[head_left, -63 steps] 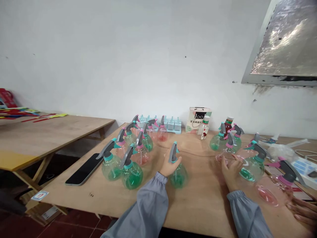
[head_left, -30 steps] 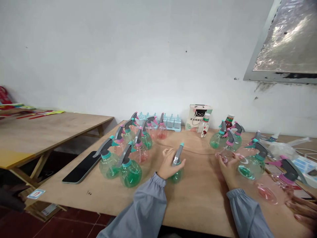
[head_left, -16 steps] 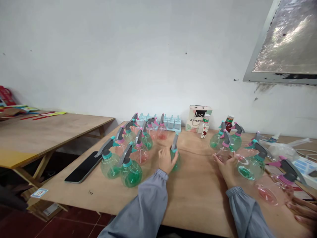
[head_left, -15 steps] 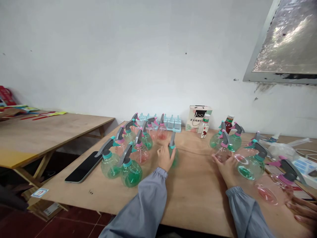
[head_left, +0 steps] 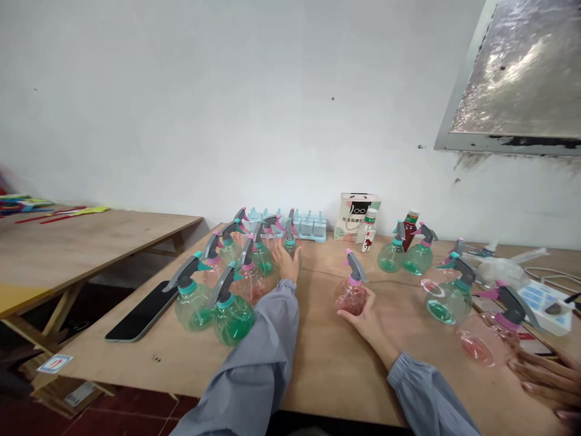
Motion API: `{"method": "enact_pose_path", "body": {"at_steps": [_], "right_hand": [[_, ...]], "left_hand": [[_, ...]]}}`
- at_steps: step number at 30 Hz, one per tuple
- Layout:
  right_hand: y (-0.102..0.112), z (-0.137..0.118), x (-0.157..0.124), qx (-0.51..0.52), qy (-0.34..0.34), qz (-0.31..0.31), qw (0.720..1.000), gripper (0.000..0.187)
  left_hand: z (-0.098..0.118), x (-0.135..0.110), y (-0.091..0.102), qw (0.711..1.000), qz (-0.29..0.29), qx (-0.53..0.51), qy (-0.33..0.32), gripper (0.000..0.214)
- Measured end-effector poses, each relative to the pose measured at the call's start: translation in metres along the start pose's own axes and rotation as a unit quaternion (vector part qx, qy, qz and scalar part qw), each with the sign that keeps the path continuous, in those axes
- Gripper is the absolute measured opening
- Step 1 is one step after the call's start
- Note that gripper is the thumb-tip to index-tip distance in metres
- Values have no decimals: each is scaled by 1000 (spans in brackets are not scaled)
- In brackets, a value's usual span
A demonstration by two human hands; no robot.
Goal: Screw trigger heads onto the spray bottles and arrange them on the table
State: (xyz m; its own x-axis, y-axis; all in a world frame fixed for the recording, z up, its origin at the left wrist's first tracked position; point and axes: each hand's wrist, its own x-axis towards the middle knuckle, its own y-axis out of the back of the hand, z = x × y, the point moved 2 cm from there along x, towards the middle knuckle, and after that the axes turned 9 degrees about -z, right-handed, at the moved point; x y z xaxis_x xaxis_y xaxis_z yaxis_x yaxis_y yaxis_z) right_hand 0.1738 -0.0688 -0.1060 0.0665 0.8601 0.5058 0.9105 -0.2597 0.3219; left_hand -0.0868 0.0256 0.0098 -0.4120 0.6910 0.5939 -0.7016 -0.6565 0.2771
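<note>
My left hand (head_left: 287, 265) reaches forward with fingers and thumb around a green spray bottle (head_left: 290, 244), beside the group at the left; the hand hides its lower part. In the middle of the table, my right hand (head_left: 364, 315) is closed around a pink spray bottle (head_left: 350, 297) with a grey and pink trigger head. Several green and pink spray bottles stand at the left, among them a front green one (head_left: 234, 321). Two green bottles, one of them (head_left: 418, 258) beside a dark red bottle (head_left: 410, 229), stand at the back right.
A phone (head_left: 141, 312) lies at the left edge. Light-blue moulds (head_left: 313, 226), a paper bag (head_left: 348, 227) and a white bottle (head_left: 368, 233) stand along the wall. Another person's hand (head_left: 542, 372) is beside a pink spray bottle (head_left: 481, 345) at the right.
My left hand has carried the green spray bottle forward and left to the group. My right hand has brought the pink spray bottle leftward from the right-hand group to the middle.
</note>
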Motion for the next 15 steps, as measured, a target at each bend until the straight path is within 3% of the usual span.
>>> {"method": "enact_pose_path", "body": {"at_steps": [2, 3, 4, 6, 8, 9, 11, 13, 15], "right_hand": [[0, -2, 1, -7, -10, -6, 1000, 106], [0, -3, 1, -13, -12, -8, 1000, 106], [-1, -5, 1, -17, -12, -7, 1000, 107], [-4, -11, -1, -26, 0, -9, 1000, 104], [-11, -20, -6, -41, 35, -28, 998, 94], [-15, -24, -10, -51, 60, -47, 996, 86], [-23, -32, -19, -74, 108, -103, 986, 76], [-25, -36, -24, -92, 136, -153, 974, 76], [-17, -36, -16, -106, 130, -139, 976, 75]], "left_hand": [[7, -18, 5, 997, 36, -57, -36, 55], [13, -29, 8, 993, 21, -87, -72, 50], [22, -42, 9, 986, -24, -116, -116, 47], [42, -70, 11, 950, -174, -160, -202, 56], [61, -95, 11, 901, -311, -176, -244, 84], [70, -104, 12, 888, -348, -179, -242, 95], [80, -112, 15, 898, -349, -179, -199, 98], [82, -109, 21, 928, -299, -170, -144, 79], [79, -101, 29, 943, -265, -160, -125, 55]]}}
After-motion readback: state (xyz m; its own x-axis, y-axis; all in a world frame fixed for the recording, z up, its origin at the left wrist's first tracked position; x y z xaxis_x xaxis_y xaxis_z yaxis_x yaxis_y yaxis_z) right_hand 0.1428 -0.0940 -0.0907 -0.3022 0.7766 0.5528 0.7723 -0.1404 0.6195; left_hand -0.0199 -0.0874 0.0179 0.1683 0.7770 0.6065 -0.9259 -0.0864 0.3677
